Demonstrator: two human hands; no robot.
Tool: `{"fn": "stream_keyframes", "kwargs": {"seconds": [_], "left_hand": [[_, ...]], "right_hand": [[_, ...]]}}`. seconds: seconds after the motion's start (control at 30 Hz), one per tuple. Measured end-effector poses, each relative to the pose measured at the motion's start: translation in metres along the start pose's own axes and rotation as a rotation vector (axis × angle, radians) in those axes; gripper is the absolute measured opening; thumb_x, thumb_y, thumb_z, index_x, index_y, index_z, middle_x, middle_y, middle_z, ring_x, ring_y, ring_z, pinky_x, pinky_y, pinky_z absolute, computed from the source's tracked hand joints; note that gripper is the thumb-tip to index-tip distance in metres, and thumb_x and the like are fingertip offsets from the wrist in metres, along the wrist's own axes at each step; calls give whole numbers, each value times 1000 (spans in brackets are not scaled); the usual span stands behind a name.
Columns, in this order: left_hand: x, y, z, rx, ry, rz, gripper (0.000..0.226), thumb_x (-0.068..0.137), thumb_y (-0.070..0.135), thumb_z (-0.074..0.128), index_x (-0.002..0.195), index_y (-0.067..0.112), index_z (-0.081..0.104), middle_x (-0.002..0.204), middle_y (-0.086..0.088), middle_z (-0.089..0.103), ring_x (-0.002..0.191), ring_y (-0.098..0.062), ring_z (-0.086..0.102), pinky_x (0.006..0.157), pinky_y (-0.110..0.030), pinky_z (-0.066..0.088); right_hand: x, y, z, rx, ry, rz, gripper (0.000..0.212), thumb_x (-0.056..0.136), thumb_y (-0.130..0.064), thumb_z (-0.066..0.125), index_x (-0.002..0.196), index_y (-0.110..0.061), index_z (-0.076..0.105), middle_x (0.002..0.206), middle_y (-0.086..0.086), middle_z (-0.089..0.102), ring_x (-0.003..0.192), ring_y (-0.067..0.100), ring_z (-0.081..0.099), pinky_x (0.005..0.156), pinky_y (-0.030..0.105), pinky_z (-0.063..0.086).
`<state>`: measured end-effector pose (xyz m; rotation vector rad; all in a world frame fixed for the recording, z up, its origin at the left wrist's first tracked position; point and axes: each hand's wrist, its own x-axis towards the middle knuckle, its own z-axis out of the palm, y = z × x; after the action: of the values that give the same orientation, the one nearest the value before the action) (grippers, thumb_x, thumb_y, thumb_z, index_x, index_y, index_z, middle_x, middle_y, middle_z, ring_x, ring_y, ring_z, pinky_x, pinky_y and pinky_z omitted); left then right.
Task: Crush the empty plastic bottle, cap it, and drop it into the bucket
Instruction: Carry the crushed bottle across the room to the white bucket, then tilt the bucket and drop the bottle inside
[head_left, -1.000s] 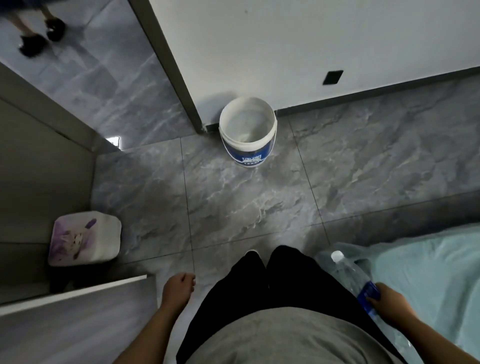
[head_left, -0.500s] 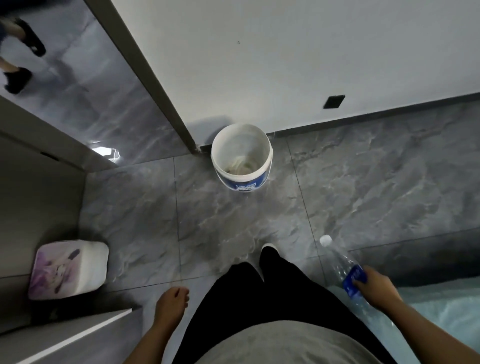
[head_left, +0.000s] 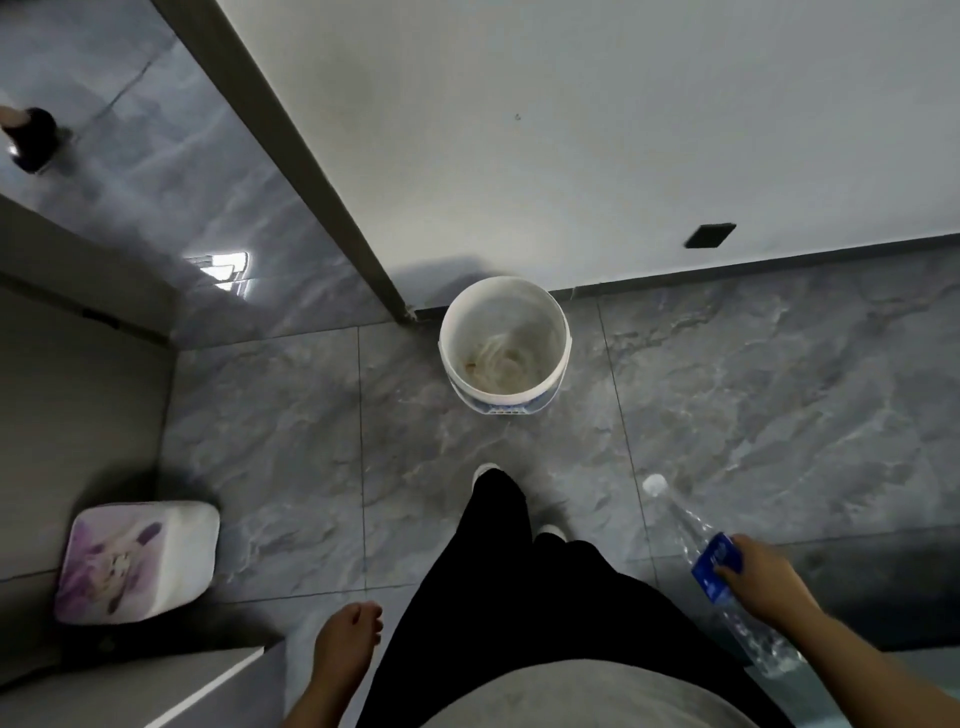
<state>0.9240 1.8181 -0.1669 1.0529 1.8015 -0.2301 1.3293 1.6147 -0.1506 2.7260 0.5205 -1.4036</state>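
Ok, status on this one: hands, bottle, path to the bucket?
Right hand grips bottle, capped, uncrushed. Left hand empty, loosely curled. Bucket ahead, open, bare floor between.

We are standing on the tiled floor (head_left: 270, 415), facing a wall (head_left: 597, 130) ahead. The bucket (head_left: 503, 343) is sitting on the floor straight before our legs (head_left: 498, 561), just beside the wall's foot and the door frame (head_left: 311, 166) to its left. Our right hand (head_left: 769, 582) is holding the bottle (head_left: 698, 540) off to our right, its capped end pointing forward toward the bucket. Our left hand (head_left: 345, 642) is hanging at our left side. A box (head_left: 137, 561) is lying on the floor well to our left.
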Motion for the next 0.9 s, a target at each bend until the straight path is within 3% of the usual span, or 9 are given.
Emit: {"fn": "stream_keyframes", "kwargs": {"seconds": [0.2, 0.4, 0.57, 0.67, 0.73, 0.83, 0.9], "left_hand": [[45, 84, -16, 27, -91, 73, 28, 91, 13, 48, 67, 13, 62, 72, -8, 65, 66, -21, 59, 68, -34, 43], [78, 162, -12, 3, -56, 132, 20, 93, 11, 47, 83, 2, 63, 81, -14, 64, 75, -24, 59, 71, -31, 43], [126, 218, 10, 113, -26, 191, 31, 95, 13, 42, 81, -1, 65, 82, -18, 65, 80, -29, 62, 72, -32, 42], [159, 251, 34, 227, 16, 296, 43, 95, 24, 36, 55, 15, 49, 59, -11, 51, 59, -21, 50, 61, -32, 36], [186, 272, 53, 225, 38, 315, 37, 94, 23, 38, 58, 16, 47, 61, -11, 50, 61, -22, 50, 61, -36, 39], [230, 291, 79, 201, 50, 305, 27, 95, 14, 40, 74, 10, 58, 80, -23, 66, 81, -34, 64, 78, -42, 46], [261, 298, 95, 246, 85, 339, 26, 94, 14, 41, 77, 10, 60, 76, -17, 66, 81, -32, 63, 68, -33, 37]], "right_hand": [[17, -32, -6, -31, -85, 81, 26, 87, -11, 59, 111, -3, 58, 108, 24, 67, 101, 34, 63, 83, 36, 46], [55, -88, -35, 11, -92, 48, 13, 89, -11, 55, 101, -9, 52, 99, 24, 68, 92, 36, 63, 70, 33, 40], [122, -148, -59, 53, -86, -80, 21, 90, -13, 55, 110, -6, 54, 82, 13, 63, 73, 28, 59, 69, 33, 44], [170, -191, -63, 64, -109, -181, 22, 90, -16, 56, 110, -8, 53, 85, 12, 64, 75, 28, 59, 70, 32, 44], [205, -219, -62, 87, -108, -241, 23, 89, -17, 57, 110, -8, 53, 92, 16, 68, 79, 29, 61, 71, 32, 44], [248, -257, -53, 147, -91, -306, 26, 89, -21, 57, 110, -8, 52, 94, 13, 67, 77, 24, 59, 68, 29, 41], [277, -278, -40, 190, -94, -322, 30, 89, -27, 57, 112, -8, 52, 95, 10, 66, 82, 24, 60, 72, 30, 42]]}}
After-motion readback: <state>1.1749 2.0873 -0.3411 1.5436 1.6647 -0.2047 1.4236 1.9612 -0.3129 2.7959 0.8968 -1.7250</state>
